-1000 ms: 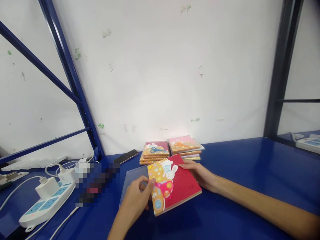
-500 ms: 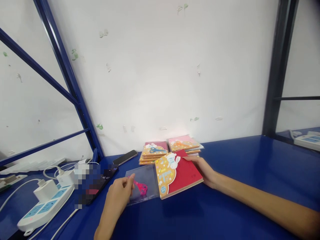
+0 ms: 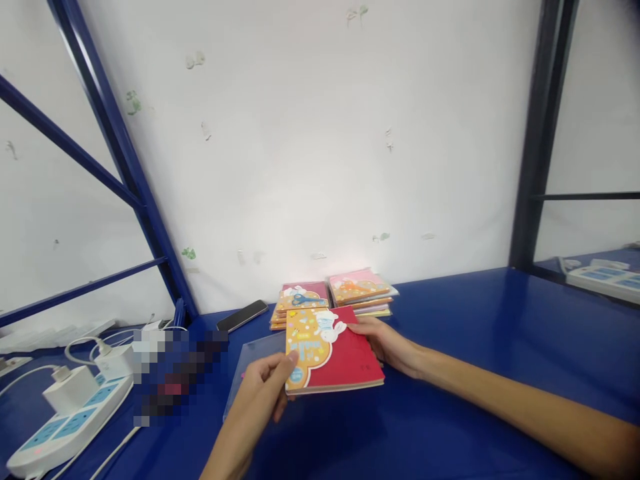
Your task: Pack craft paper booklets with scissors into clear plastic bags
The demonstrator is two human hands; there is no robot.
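Note:
A red notebook with an orange, rabbit-printed cover panel is held above the table in front of me. My left hand grips its near left edge, with the thumb on the orange panel. My right hand holds its right edge, with the fingers on the red cover. A clear plastic sleeve lies under and behind the notebook, partly hidden by my left hand. Two stacks of similar notebooks stand just beyond.
The blue table runs to the right. A smartphone lies at the back left. Beyond a pixelated patch stand a power strip and white chargers with cables. Blue steel uprights frame the white wall.
My left hand has moved from the plastic sleeve onto the notebook's left edge. The notebook has shifted left, over the sleeve. The pink item seen on the sleeve is now hidden.

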